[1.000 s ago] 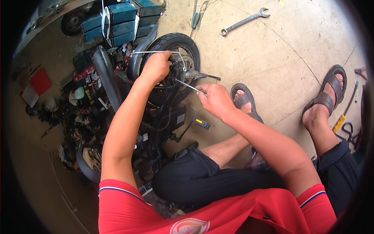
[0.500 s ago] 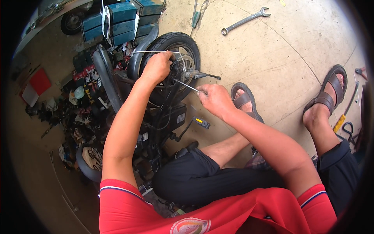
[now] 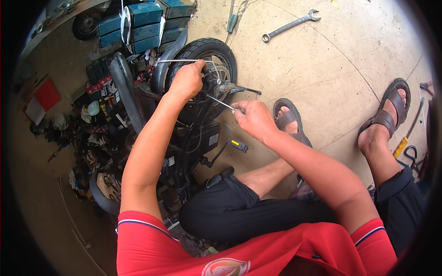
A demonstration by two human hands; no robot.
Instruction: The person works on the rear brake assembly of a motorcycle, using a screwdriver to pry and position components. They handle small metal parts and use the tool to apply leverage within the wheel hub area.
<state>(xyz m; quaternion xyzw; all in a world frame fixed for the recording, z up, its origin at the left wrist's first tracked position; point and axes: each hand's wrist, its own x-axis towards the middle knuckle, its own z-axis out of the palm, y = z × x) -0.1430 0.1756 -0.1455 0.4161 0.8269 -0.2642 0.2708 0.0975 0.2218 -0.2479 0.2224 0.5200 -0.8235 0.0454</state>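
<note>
Centrally, a small black wheel [image 3: 209, 50] with a knobby tyre lay on its side against the frame of a compact motorised bike [image 3: 193, 138], on a tan concrete floor [image 3: 322, 83].

1. Left hand [image 3: 186, 82]: it was clenched over the hub area of the wheel, knuckles up, covering the part beneath it. A thin bent wire [image 3: 184, 60] ran level just above that hand, across the tyre. Whether the fingers pinched the wire could not be told.

2. Right hand [image 3: 253, 118]: it was closed, pinching the near end of a thin metal rod [image 3: 221, 102] between thumb and fingertips. The rod slanted up and left toward the hub, its far end close beside the left hand.

3. Axle: a short dark axle stub [image 3: 244, 90] projected rightward from the hub, just above the right hand.

4. Surroundings: a black pedal with a yellow reflector [image 3: 238, 145] sat below the right hand. A combination spanner [image 3: 290, 25] lay well apart on the floor at upper right. Blue rectangular blocks [image 3: 142, 25] were stacked beyond the wheel. Both feet wore brown sandals [image 3: 389, 108] on the floor to the right. Mixed clutter and small parts [image 3: 92, 124] lay at left.
</note>
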